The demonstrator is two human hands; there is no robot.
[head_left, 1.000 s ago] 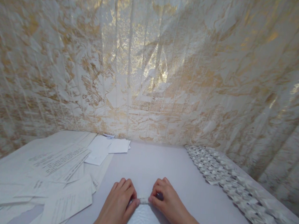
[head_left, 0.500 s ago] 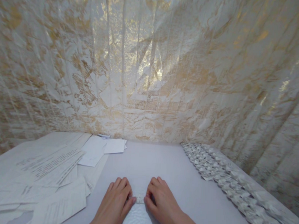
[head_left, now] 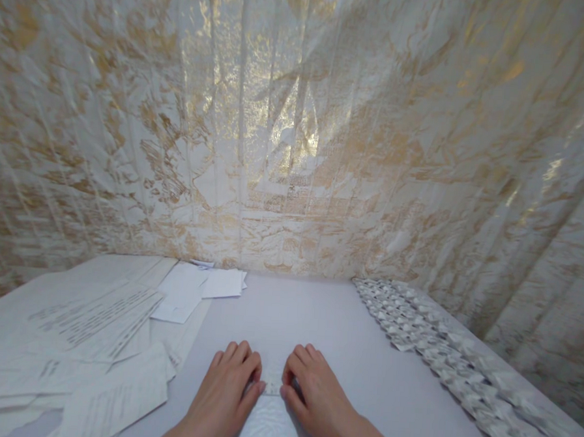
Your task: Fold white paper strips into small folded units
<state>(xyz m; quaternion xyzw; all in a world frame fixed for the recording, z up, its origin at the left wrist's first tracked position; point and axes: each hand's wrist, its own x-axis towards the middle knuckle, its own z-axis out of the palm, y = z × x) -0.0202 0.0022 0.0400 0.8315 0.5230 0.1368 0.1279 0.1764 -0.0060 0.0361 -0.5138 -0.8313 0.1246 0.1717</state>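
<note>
Both my hands rest on a pale table (head_left: 325,324) near its front edge. My left hand (head_left: 227,391) and my right hand (head_left: 309,392) have their fingers curled and pinch the top edge of a small white patterned paper (head_left: 269,416) that lies between them. The fingertips of the two hands almost meet over a narrow folded strip at the paper's top edge. The lower part of the paper runs out of view at the bottom.
Loose printed sheets (head_left: 85,338) lie scattered over the left of the table, with small white cards (head_left: 195,288) behind them. A long row of folded paper pieces (head_left: 441,357) runs along the right edge. A gold-and-white curtain (head_left: 297,127) hangs right behind the table.
The view has shifted slightly, and my two hands have drawn closer together on the paper's folded edge. Nothing else on the table has moved.
</note>
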